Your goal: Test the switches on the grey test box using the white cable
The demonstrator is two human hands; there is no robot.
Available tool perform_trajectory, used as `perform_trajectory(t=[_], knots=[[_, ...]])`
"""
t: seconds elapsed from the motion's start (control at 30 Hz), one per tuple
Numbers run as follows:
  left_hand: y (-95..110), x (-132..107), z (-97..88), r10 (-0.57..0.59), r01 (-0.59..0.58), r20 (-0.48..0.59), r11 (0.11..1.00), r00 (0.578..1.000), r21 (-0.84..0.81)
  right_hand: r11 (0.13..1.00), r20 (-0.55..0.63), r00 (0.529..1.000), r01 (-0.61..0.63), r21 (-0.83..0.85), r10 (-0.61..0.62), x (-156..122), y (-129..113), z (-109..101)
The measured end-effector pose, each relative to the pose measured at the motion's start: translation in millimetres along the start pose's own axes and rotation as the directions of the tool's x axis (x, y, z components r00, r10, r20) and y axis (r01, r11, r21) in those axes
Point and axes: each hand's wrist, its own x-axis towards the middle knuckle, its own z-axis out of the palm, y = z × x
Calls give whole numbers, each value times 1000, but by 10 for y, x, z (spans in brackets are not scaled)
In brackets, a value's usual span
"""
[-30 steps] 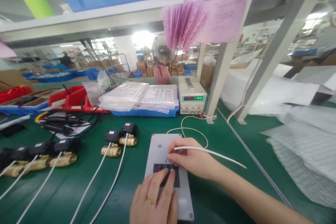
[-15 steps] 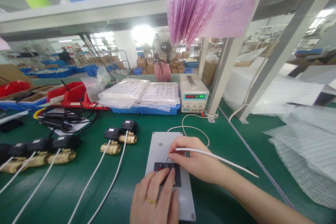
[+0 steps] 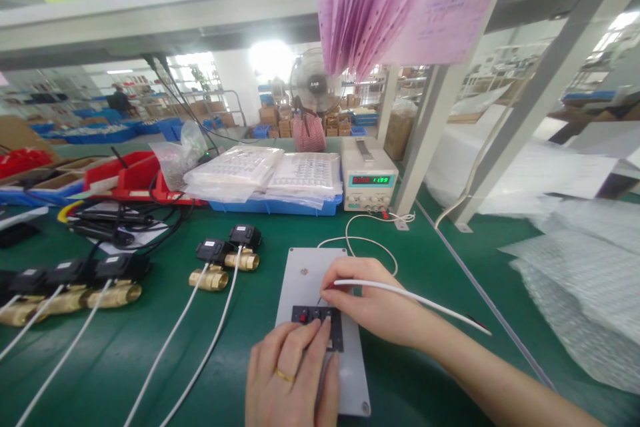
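My right hand [image 3: 370, 303] pinches one end of a white cable [image 3: 415, 295] between thumb and fingers. Thin wire from that end points down at a black terminal block [image 3: 337, 340] with a red part on it. The cable's other end, with dark and red wire tips, hangs free over my right forearm. My left hand [image 3: 295, 373] lies over the block, its extended index and middle fingertips pressing on it and partly hiding it. Beneath both hands is a grey metal panel [image 3: 295, 290], flat on the bench.
Left of the panel stand two brass valves [image 3: 213, 279] with black actuators and white cables; several more valves [image 3: 117, 295] sit further left. Behind are a power supply [image 3: 370, 177] with lit display and a blue tray [image 3: 280, 205] of bagged sheets. Bubble wrap [image 3: 580, 280] lies at right.
The view has shifted slightly, so everything sits a little higher in the picture. Both hands keep the same pose on the block and cable.
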Motion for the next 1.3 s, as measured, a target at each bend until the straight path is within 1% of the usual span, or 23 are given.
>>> perform_trajectory(t=[0.2, 0.33, 0.47, 0.63, 0.77, 0.93, 1.07, 1.2, 1.3], knots=[[7, -8, 7, -13, 14, 21, 1000, 1000, -20, 1000, 4, 1000, -3, -18, 3, -10, 3, -1], [-9, -15, 2, -25, 25, 12, 999, 1000, -27, 1000, 15, 1000, 2, -28, -2, -8, 5, -2], [-25, -2, -7, 27, -26, 35, 1000, 999, -13, 999, 22, 1000, 10, -38, -9, -3, -8, -3], [16, 25, -1, -33, 33, -1, 999, 999, -36, 999, 26, 999, 23, -49, -22, -14, -1, 7], [38, 40, 1, -39, 39, 3, 998, 999, -50, 997, 22, 999, 43, -62, -42, -27, 1, 24], [18, 34, -4, -44, 44, 0, 998, 999, -53, 994, 29, 997, 70, -85, -67, -27, -19, 32], [2, 31, -7, 4, -3, 8, 999, 1000, -47, 990, 35, 995, 95, -103, -92, -25, -5, 41], [32, 39, 2, -37, 37, -11, 998, 999, -59, 986, 50, 992, 123, -111, -118, -28, -8, 49], [44, 35, 5, -44, 43, -8, 997, 999, -63, 984, 66, 989, 136, -116, -129, -33, -20, 44]])
